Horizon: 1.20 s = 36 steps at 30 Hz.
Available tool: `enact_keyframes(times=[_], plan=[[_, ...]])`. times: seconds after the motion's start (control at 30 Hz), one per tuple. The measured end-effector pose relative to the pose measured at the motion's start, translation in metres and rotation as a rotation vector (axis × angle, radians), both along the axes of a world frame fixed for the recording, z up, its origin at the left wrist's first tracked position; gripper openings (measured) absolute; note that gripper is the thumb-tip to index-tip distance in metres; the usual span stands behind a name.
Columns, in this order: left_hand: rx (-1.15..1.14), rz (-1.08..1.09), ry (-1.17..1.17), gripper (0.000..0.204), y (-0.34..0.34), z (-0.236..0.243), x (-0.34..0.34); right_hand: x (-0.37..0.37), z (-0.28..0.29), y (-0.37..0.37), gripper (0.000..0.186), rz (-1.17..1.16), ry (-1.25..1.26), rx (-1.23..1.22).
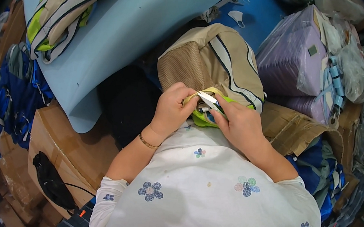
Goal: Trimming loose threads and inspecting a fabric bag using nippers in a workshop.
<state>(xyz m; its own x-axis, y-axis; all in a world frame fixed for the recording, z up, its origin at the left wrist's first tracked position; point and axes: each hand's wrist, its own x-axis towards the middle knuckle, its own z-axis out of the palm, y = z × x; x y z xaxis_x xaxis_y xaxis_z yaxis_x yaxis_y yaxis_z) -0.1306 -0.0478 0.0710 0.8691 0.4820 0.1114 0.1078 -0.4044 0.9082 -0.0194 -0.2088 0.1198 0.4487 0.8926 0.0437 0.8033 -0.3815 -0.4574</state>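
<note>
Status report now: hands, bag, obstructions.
Left grip pinches narrow yellow strip; right grip holds silver-bladed pointed snips, tips by strip. Beige mesh-panelled fabric bag in front. Brown cardboard near right forearm.

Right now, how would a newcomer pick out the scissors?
Start at the beige bag beyond the white flowered shirt. At its near edge, the scissors sit in the right hand, their pale pointed blades standing out against the yellow strip beside them.

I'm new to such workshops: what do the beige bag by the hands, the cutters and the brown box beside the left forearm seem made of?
Beige bag: probably matte woven fabric, judging by its soft folds.
Cutters in the right hand: likely metal blades, smooth and pale.
Brown box: probably cardboard, by its dull, flat, stiff-edged panels.
</note>
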Motion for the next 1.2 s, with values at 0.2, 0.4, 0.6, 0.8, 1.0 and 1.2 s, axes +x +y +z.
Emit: enact_keyframes(times=[0.2, 0.4, 0.6, 0.8, 1.0, 1.2], plan=[[0.035, 0.011, -0.014, 0.006, -0.003, 0.0, -0.001, -0.002, -0.001, -0.001, 0.037, -0.031, 0.059, -0.006], [0.096, 0.015, -0.015, 0.006, -0.002, 0.001, 0.001, -0.002, 0.006, 0.003, 0.033, -0.054, 0.048, -0.052], [0.09, 0.001, -0.028, 0.009, 0.003, -0.001, -0.003, 0.04, 0.003, 0.002, 0.034, -0.25, 0.058, 0.127], [0.155, -0.037, -0.14, 0.024, 0.01, 0.0, -0.025, 0.124, -0.055, 0.008, 0.035, -0.474, 0.39, 0.332], [0.25, -0.031, -0.067, 0.023, 0.032, -0.017, -0.053, 0.172, -0.103, 0.035, 0.036, -0.471, 0.566, 0.37], [-0.047, -0.174, 0.407, 0.015, 0.075, -0.034, -0.065, 0.18, -0.132, 0.075, 0.038, -0.271, 0.432, 0.371]])
